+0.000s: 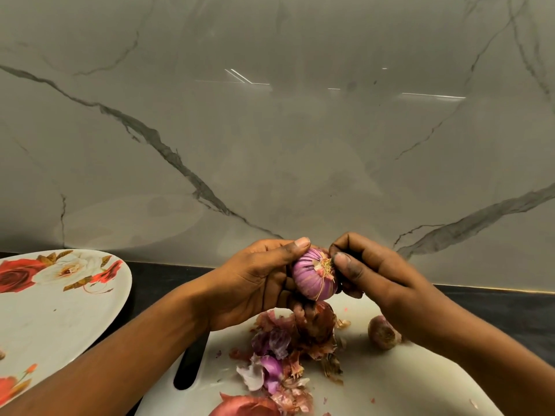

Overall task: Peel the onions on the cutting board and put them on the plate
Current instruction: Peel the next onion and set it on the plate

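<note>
My left hand (pixel 258 277) grips a purple onion (pixel 312 277) held above the white cutting board (pixel 405 382), root end facing me. My right hand (pixel 369 268) pinches at the onion's root tuft with thumb and fingertips. Under the hands lies a pile of loose onion skins (pixel 288 352) on the board. A second, unpeeled onion (pixel 383 331) rests on the board, partly hidden by my right wrist. Another reddish onion (pixel 246 407) shows at the bottom edge. The white plate with red rose print (pixel 60 310) sits to the left on the dark counter.
A grey marble-patterned wall (pixel 270 130) rises right behind the dark counter (pixel 495 304). The cutting board's handle slot (pixel 190 364) is at its left end, near the plate's rim.
</note>
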